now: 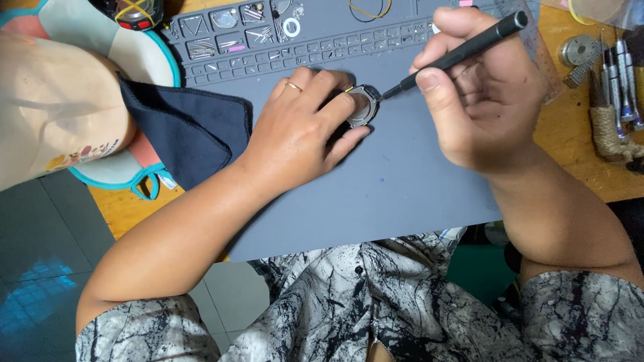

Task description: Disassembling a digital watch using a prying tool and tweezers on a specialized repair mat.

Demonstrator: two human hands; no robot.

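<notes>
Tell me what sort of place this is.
Probably a small repair bench for watches. A grey work mat has moulded compartments of tiny parts, spare precision screwdrivers lie nearby, and the right hand works a slim tool on a small metal case.

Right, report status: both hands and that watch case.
Left hand pinning watch case to the grey mat. Right hand gripping black screwdriver, tip at case edge. Nothing in the way.

Setting: small repair workbench, likely a watch-repair workshop.
Landmark: grey work mat (402, 181) on a wooden table (577, 144).
Along the mat's far edge: moulded compartments (235, 33) holding tiny parts.
Right of the mat: metal hand tools (620, 74).
</notes>
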